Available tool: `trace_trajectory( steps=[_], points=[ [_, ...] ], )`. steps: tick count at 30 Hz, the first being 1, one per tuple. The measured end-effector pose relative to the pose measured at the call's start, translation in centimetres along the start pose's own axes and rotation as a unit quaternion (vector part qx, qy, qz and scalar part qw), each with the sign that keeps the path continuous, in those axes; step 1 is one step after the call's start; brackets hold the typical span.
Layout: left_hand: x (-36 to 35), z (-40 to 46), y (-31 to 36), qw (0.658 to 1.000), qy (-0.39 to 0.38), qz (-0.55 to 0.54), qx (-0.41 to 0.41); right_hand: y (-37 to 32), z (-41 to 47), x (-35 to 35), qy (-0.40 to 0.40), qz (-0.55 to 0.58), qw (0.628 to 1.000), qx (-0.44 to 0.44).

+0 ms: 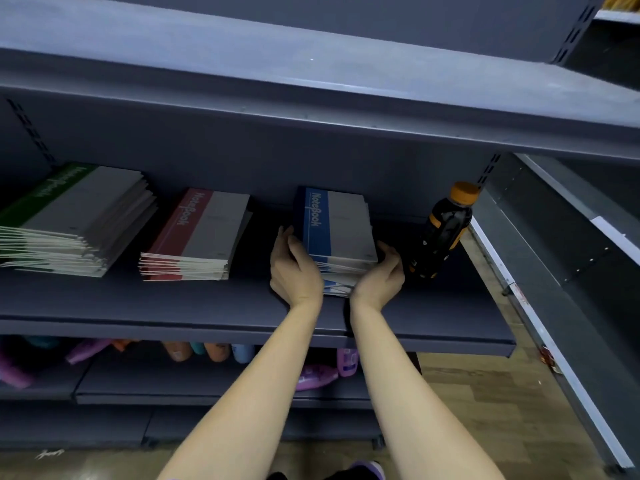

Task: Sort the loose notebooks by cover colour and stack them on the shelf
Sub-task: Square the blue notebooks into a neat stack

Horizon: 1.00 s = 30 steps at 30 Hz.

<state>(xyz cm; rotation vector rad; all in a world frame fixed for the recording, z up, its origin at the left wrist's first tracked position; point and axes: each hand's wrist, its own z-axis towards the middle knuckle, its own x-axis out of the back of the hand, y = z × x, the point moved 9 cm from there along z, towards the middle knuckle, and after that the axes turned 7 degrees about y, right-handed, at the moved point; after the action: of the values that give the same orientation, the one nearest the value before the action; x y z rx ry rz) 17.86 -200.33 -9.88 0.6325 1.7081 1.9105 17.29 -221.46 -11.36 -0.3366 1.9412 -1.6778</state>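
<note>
Now both hands (pixel 337 271) clasp the blue-and-grey notebook stack (pixel 341 233), edges slightly uneven.

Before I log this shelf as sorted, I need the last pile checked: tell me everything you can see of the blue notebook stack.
The blue notebook stack lies flat on the dark grey shelf, rightmost of three piles, beside a dark bottle with an orange cap. Its top cover looks like paper, grey with a blue band printed "NoteBook" in white. The near edges are uneven. The left hand and right hand hold its two near sides.
</note>
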Motion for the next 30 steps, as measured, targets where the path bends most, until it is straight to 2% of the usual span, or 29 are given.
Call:
trace_trajectory(
  steps=[3,5,8,14,17,22,26,28,30],
  points=[
    [0.1,1.0,-0.2,0.999,0.024,0.014,0.03,0.0,-0.2,-0.4,0.001,0.01,1.0,0.005],
    [0.2,1.5,-1.1,0.993,0.042,-0.04,0.106,-0.1,-0.2,-0.5,0.006,0.002,1.0,0.011],
    [0.2,2.5,-2.5,0.966,0.068,-0.13,0.215,0.1,0.4,-0.9,-0.001,-0.01,1.0,0.01],
    [-0.4,2.8,-1.8,0.978,-0.007,-0.139,0.157,0.0,0.5,-1.2,-0.1,-0.063,0.993,-0.02],
    [-1.0,2.2,-1.6,0.987,-0.045,-0.083,0.133,0.7,0.3,-1.5,-0.128,-0.108,0.986,-0.014],
    [-2.4,1.7,-3.0,0.961,-0.093,-0.135,0.224,0.9,-0.2,-1.6,-0.13,-0.145,0.981,0.006],
    [-2.6,1.4,-3.0,0.969,-0.125,-0.106,0.182,0.8,0.0,-1.8,-0.167,-0.179,0.97,0.007],
    [-2.9,1.7,-3.1,0.958,-0.16,-0.125,0.201,0.7,0.3,-1.9,-0.201,-0.138,0.97,-0.016],
    [-3.2,2.4,-3.3,0.932,-0.187,-0.173,0.259,0.5,1.0,-1.9,-0.215,-0.085,0.971,-0.051]
  ],
)
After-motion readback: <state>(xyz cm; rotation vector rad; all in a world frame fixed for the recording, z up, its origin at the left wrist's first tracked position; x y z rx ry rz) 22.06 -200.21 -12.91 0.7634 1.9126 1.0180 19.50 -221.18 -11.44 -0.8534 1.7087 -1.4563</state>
